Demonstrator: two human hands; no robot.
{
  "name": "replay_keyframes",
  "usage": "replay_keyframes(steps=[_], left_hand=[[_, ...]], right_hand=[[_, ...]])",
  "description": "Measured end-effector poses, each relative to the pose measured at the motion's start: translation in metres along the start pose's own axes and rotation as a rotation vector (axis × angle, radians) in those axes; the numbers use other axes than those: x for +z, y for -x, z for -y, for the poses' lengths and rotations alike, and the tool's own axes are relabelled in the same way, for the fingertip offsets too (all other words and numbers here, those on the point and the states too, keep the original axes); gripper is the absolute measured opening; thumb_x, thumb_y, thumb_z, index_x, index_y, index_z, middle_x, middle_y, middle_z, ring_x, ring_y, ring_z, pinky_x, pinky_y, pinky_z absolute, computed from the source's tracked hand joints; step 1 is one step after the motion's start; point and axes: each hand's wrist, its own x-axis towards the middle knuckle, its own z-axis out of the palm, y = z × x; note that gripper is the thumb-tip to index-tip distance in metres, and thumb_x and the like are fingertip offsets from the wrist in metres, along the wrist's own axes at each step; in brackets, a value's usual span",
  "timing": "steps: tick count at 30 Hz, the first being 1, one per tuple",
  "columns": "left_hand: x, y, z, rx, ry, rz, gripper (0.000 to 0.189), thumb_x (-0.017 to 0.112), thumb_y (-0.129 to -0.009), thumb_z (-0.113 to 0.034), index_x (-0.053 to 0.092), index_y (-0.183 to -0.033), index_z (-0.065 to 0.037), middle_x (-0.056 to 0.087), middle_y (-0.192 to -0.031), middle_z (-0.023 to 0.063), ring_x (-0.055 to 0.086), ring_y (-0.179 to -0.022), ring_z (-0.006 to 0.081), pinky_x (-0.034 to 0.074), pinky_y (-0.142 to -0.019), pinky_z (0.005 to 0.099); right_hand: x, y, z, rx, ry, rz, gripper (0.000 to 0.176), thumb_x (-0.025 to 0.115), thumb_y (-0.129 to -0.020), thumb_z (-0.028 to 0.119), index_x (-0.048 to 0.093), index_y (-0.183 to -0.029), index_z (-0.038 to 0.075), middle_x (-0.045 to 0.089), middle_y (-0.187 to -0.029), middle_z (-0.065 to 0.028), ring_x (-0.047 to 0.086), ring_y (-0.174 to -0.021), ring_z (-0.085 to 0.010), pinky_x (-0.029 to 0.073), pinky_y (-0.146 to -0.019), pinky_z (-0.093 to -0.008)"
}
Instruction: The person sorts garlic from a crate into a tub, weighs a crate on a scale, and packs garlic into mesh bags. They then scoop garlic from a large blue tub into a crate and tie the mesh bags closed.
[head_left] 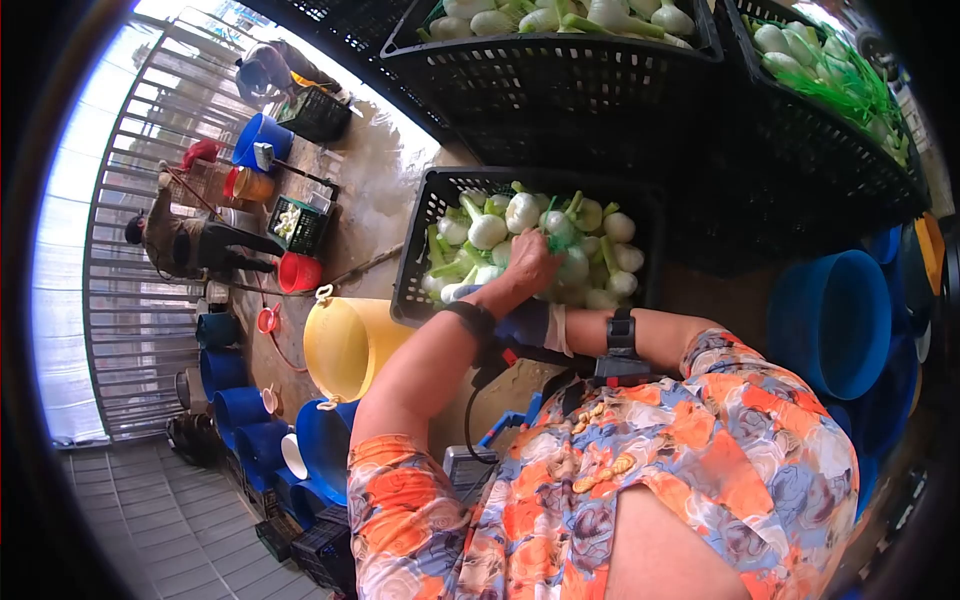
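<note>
A black plastic crate [425, 225] holds several white onions [488, 232] with cut green stalks. My left hand [532, 262], bare, reaches over the crate with its fingers curled down at the green netting [562, 238] among the onions. The netting lies over a few of them. My right hand [522, 322] wears a blue glove and passes under my left forearm at the crate's near side. Its fingers are mostly hidden by that forearm, so I cannot see whether it holds anything.
Stacked black crates [560, 65] of onions rise behind; another crate [835, 120] has green netting. A yellow tub [350, 345] stands left, a blue barrel [835, 320] right. Two people [185, 240] work at far left near buckets and a hose [370, 262].
</note>
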Motion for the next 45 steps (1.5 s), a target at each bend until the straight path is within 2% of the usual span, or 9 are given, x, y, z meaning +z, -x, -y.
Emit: replay_keyframes(steps=[7, 11, 17, 32, 36, 39, 42, 44, 45], left_hand=[[0.011, -0.001, 0.022, 0.35, -0.083, -0.089, 0.029, 0.068, -0.067, -0.026, 0.066, -0.084, -0.002, 0.059, -0.095, 0.0156, 0.05, -0.098, 0.0336, 0.039, -0.083, 0.0446], [0.013, -0.001, 0.019, 0.42, -0.218, -0.102, 0.027, 0.065, -0.065, -0.024, 0.067, -0.081, -0.004, 0.059, -0.092, 0.0137, 0.05, -0.095, 0.031, 0.038, -0.081, 0.0425], [0.016, -0.005, 0.02, 0.493, -0.171, -0.237, 0.02, 0.061, -0.064, -0.021, 0.068, -0.074, -0.005, 0.06, -0.089, 0.0132, 0.052, -0.092, 0.0299, 0.037, -0.081, 0.0393], [0.017, -0.007, 0.026, 0.391, -0.157, -0.083, 0.022, 0.066, -0.064, -0.024, 0.067, -0.077, -0.006, 0.059, -0.092, 0.0127, 0.052, -0.092, 0.0309, 0.04, -0.08, 0.0425], [0.017, -0.011, 0.026, 0.381, -0.095, -0.069, 0.025, 0.064, -0.065, -0.026, 0.065, -0.07, -0.002, 0.061, -0.086, 0.0148, 0.053, -0.093, 0.0317, 0.04, -0.079, 0.0432], [0.006, -0.017, 0.02, 0.284, -0.082, 0.02, 0.027, 0.064, -0.068, -0.027, 0.067, -0.076, -0.001, 0.063, -0.087, 0.0167, 0.058, -0.089, 0.0335, 0.044, -0.075, 0.0453], [-0.006, -0.032, 0.005, 0.026, -0.102, 0.37, 0.027, 0.064, -0.071, -0.027, 0.069, -0.082, -0.003, 0.065, -0.088, 0.0179, 0.062, -0.087, 0.0347, 0.049, -0.073, 0.0448], [-0.01, -0.037, -0.004, 0.615, -0.812, 0.655, 0.026, 0.06, -0.074, -0.023, 0.07, -0.087, -0.003, 0.066, -0.09, 0.0191, 0.064, -0.088, 0.035, 0.051, -0.073, 0.0418], [-0.014, -0.035, -0.011, 0.611, -0.824, 0.66, 0.026, 0.06, -0.074, -0.023, 0.07, -0.087, -0.003, 0.066, -0.09, 0.0191, 0.064, -0.088, 0.035, 0.051, -0.073, 0.0418]], right_hand=[[-0.038, 0.014, 0.033, 0.0, -0.121, 0.426, 0.045, 0.063, -0.085, 0.023, 0.053, -0.125, 0.005, 0.057, -0.121, -0.01, 0.051, -0.111, -0.0195, 0.036, -0.099, -0.0333], [-0.11, 0.028, 0.097, 0.4, -0.119, 0.618, 0.037, 0.065, -0.086, 0.022, 0.058, -0.117, 0.003, 0.064, -0.104, -0.0104, 0.057, -0.099, -0.0167, 0.044, -0.09, -0.0322], [-0.19, -0.005, 0.148, 0.434, 0.051, 0.088, 0.029, 0.07, -0.079, 0.012, 0.064, -0.105, 0.001, 0.068, -0.085, -0.0035, 0.058, -0.078, -0.0071, 0.049, -0.075, -0.0252], [-0.062, 0.045, 0.058, 0.15, 1.119, 0.356, 0.013, 0.059, -0.077, 0.023, 0.067, -0.083, 0.014, 0.062, -0.067, -0.008, 0.064, -0.063, -0.0244, 0.046, -0.046, -0.0386], [-0.052, 0.048, 0.066, 0.127, 0.956, 0.315, 0.012, 0.059, -0.074, 0.022, 0.066, -0.08, 0.014, 0.062, -0.068, -0.0095, 0.064, -0.064, -0.0262, 0.046, -0.045, -0.0394], [-0.037, 0.035, 0.055, 0.05, 0.979, 0.313, 0.012, 0.06, -0.075, 0.025, 0.064, -0.075, 0.014, 0.062, -0.069, -0.0112, 0.064, -0.064, -0.0255, 0.046, -0.045, -0.0389], [-0.04, 0.006, 0.072, 0.21, 0.534, 0.141, 0.033, 0.057, -0.08, 0.041, 0.064, -0.093, 0.012, 0.067, -0.09, -0.0105, 0.064, -0.081, -0.0311, 0.048, -0.075, -0.0374], [-0.039, -0.002, 0.056, 0.214, 0.421, 0.047, 0.033, 0.057, -0.08, 0.041, 0.064, -0.093, 0.012, 0.067, -0.09, -0.0104, 0.064, -0.081, -0.0311, 0.048, -0.075, -0.0375], [-0.039, -0.003, 0.044, 0.243, 0.373, 0.005, 0.033, 0.057, -0.08, 0.041, 0.064, -0.094, 0.012, 0.067, -0.09, -0.0103, 0.064, -0.081, -0.031, 0.048, -0.075, -0.0376]])
